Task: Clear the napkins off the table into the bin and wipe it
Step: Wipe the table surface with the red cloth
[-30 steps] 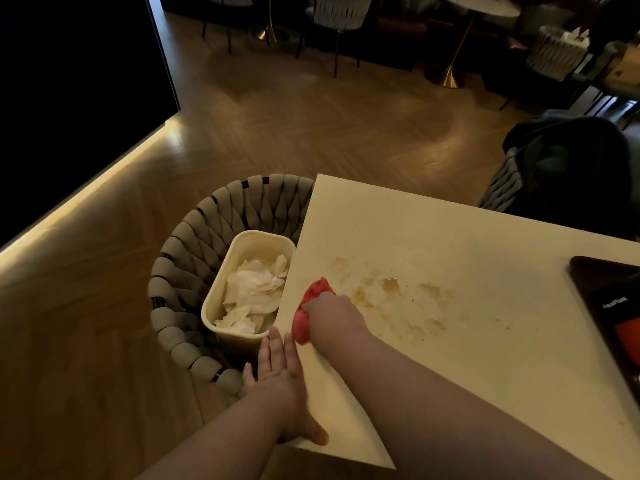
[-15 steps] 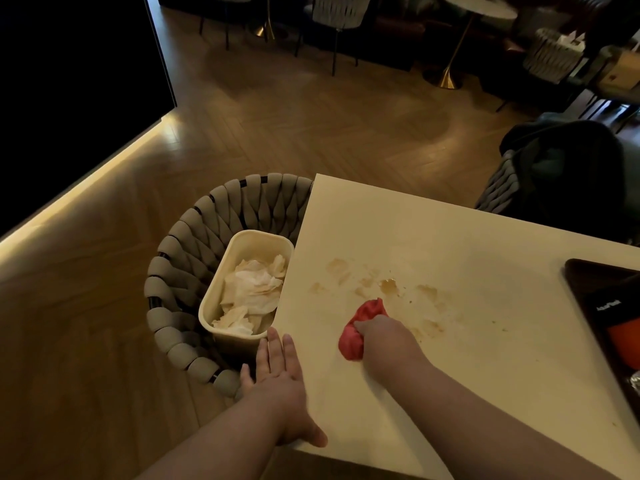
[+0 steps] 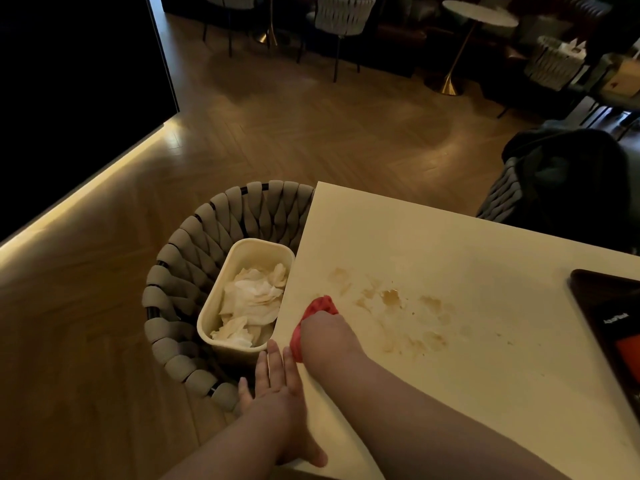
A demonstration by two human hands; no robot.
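My right hand [image 3: 327, 336] grips a crumpled red cloth [image 3: 317, 315] and presses it on the cream table [image 3: 450, 244] near its left edge. Brown stains [image 3: 391, 297] spread over the tabletop to the right of the cloth. My left hand [image 3: 277, 389] rests flat with straight fingers on the table's left edge, just behind the cloth. A cream bin [image 3: 258, 247] holding crumpled white napkins [image 3: 251, 303] sits on the seat of a woven chair [image 3: 194, 244] right beside the table edge.
A dark tray [image 3: 609, 327] with a red item lies at the table's right edge. A chair draped with dark clothing [image 3: 561, 178] stands behind the table. Further chairs and a round table [image 3: 479, 13] on a gold stand are at the back. Wooden floor lies to the left.
My right hand slid the red cloth right over the stains, then back left to the table edge near my left hand. My left hand stayed put.
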